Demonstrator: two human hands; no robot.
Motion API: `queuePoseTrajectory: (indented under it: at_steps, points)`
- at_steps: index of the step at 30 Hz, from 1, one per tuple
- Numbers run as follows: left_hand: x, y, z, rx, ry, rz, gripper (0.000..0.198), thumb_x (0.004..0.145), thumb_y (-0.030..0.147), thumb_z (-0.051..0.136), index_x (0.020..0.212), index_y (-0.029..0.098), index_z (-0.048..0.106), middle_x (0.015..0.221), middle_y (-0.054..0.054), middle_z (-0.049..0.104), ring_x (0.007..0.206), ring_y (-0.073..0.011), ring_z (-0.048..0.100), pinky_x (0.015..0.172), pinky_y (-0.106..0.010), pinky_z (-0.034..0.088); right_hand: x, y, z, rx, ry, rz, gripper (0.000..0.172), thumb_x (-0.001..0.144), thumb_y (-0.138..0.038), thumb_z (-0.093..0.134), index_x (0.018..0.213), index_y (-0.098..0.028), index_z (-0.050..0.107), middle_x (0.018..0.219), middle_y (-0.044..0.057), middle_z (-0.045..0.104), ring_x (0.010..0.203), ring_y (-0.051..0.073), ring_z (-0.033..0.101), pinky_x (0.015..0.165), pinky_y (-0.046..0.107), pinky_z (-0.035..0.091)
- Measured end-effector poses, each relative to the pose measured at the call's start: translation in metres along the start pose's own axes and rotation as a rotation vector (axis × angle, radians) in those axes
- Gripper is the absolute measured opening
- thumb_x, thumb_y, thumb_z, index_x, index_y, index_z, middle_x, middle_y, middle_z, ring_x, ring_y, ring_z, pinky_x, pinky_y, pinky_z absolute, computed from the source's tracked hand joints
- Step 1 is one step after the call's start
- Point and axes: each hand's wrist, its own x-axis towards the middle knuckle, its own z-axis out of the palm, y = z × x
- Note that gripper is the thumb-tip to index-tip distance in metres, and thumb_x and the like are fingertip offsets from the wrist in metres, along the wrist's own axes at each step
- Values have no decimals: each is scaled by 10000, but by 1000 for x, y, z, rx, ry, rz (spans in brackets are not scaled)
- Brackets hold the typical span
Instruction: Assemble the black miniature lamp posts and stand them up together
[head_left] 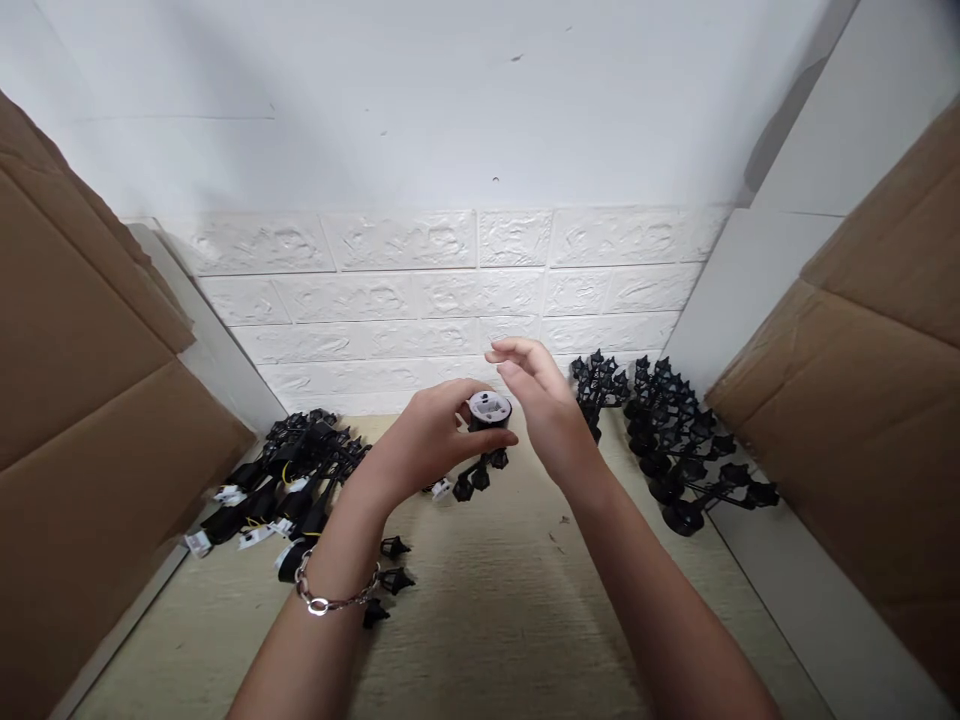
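Observation:
My left hand (433,430) is closed around a black miniature street lamp (490,408), held upside down. Its round base faces up and shows a pale grey inside with small parts. The lamp's little lantern heads (472,482) hang below the fingers. Just right of the base is my right hand (546,405), its fingers stretched and a little bent, thumb apart, with nothing visible in it. A bracelet circles my left wrist. Beneath the left hand, a small white piece (441,489) partly shows on the table.
More black lamps with white parts and yellow wires (285,485) lie heaped on the left. Lamps with black bases (667,440) are grouped at the right. Near my left wrist lie lantern heads (396,580). Cardboard (97,400) flanks the pale tabletop (487,620); a white brick-patterned wall (405,295) closes the back.

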Motion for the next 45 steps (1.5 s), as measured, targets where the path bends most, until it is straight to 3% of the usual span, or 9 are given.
queuePoseTrajectory:
  at_steps: [5,10,13,17,20,23,29,36,45]
  points:
    - [3,-5,2,-19,111,-132,503,734,407,584,1188,219,474,722,-2,543,464,-75,381,441,-222,321,-2,-8,-19,-350,-68,-114,412,700,-74,391,1057,-252,493,1051,34,549,984,197,480,870,392,354]
    - [8,-7,6,-159,157,-158,340,753,348,564,1063,216,530,871,-22,527,488,-52,387,443,-203,324,-7,-9,-26,-590,-217,-88,516,715,-160,508,1213,-250,406,1155,87,515,1079,267,448,899,476,301]
    - [10,-8,11,-299,165,-173,309,757,368,556,1018,211,509,903,-15,493,486,-38,388,448,-197,331,-6,-5,-23,-735,-289,-72,392,757,-233,533,1144,-254,470,1078,71,572,1003,267,496,929,533,224]
    - [11,-10,15,-458,182,-164,308,749,405,564,956,203,458,883,0,466,563,-59,427,524,-210,384,-2,-1,-20,-889,-306,-114,103,837,-236,441,877,-213,533,718,16,612,683,183,534,911,510,229]
    - [12,-13,16,-501,206,-118,257,799,439,479,856,190,454,823,-6,484,674,-102,458,621,-239,401,-3,-3,-20,-941,-340,-97,105,843,-221,434,885,-201,529,706,39,614,644,187,527,781,400,336]
    - [14,-15,17,-590,225,-81,335,843,488,352,751,179,445,842,-35,520,754,-131,478,683,-263,398,-8,-8,-19,-936,-380,-68,163,828,-212,451,970,-198,531,791,69,634,699,212,549,650,312,339]
    - [21,-15,22,-827,332,-224,530,797,634,257,711,172,500,873,-55,563,753,-136,509,655,-236,407,-19,-24,-17,-988,-538,47,231,789,-139,402,959,-186,552,861,52,638,744,191,560,608,271,312]
    - [22,-8,24,-1068,88,-314,620,765,692,248,723,154,554,782,-53,630,700,-134,569,672,-244,415,-28,-31,-10,-1007,-622,57,312,811,-304,491,1076,-144,522,899,83,629,832,234,541,714,330,345]
    - [18,-3,26,-1112,-55,-303,687,766,707,207,786,154,615,839,-70,670,798,-183,602,778,-311,404,-30,-34,-9,-973,-665,-26,287,820,-374,533,991,-150,584,993,89,621,906,237,559,731,325,382]
